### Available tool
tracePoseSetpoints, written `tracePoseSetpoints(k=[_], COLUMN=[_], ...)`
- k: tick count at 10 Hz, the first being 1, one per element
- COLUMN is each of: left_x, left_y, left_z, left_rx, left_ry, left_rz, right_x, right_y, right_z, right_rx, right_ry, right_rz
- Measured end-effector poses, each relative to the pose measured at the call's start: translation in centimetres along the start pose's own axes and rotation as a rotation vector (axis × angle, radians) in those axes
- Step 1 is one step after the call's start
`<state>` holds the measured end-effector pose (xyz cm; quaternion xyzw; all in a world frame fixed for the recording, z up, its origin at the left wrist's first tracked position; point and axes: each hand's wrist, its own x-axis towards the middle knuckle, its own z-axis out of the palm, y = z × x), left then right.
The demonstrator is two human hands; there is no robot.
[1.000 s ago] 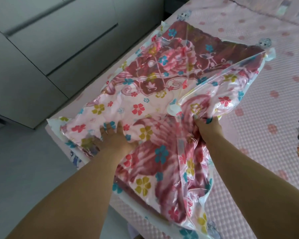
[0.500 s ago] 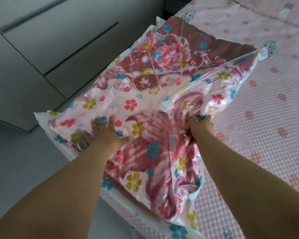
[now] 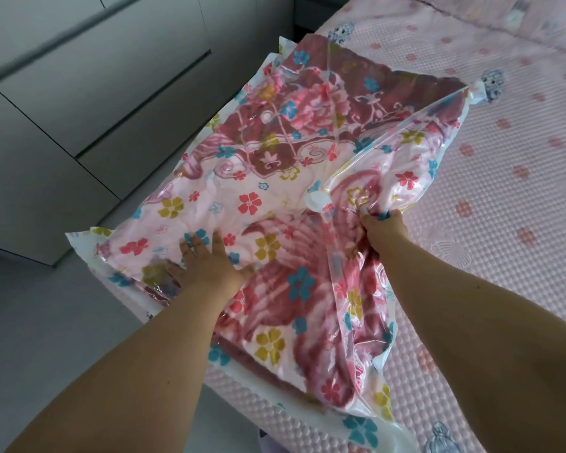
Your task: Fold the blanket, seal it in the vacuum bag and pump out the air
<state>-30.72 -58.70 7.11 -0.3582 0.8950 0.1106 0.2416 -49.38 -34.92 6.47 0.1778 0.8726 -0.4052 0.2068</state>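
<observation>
A clear vacuum bag (image 3: 415, 165) printed with small flowers lies on the bed, with a folded pink and maroon blanket (image 3: 294, 142) inside it. A round white valve (image 3: 316, 201) sits on the bag near its middle. My left hand (image 3: 206, 259) presses flat on the bag's near left part, fingers spread. To the right of the valve, my right hand (image 3: 383, 223) grips a bunched fold of the plastic. The bag's near left corner hangs over the bed's edge.
The bed has a pink dotted cover (image 3: 504, 178) with cartoon figures. Grey cabinet fronts (image 3: 95, 93) stand to the left, across a strip of grey floor (image 3: 46, 322).
The view has shifted a little, so the bag sits lower and further left in the frame. Both hands stay in the same places on the bag.
</observation>
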Motion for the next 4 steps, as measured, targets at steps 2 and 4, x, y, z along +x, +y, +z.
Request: tracePoseSetpoints(k=[2,4], left_x=[-0.1,-2.1], left_y=[0.8,3.5], left_z=[-2.0,-4.2], left_rx=[-0.026,-0.135], left_ry=[-0.086,0.030], left_rz=[-0.033,0.058], right_x=[-0.6,-2.7], right_y=[-1.5,-3.7], right_z=[-1.4,-2.9], right_rx=[-0.063,-0.432], right_ry=[-0.052,0.036], right_rz=[0.050,-0.067])
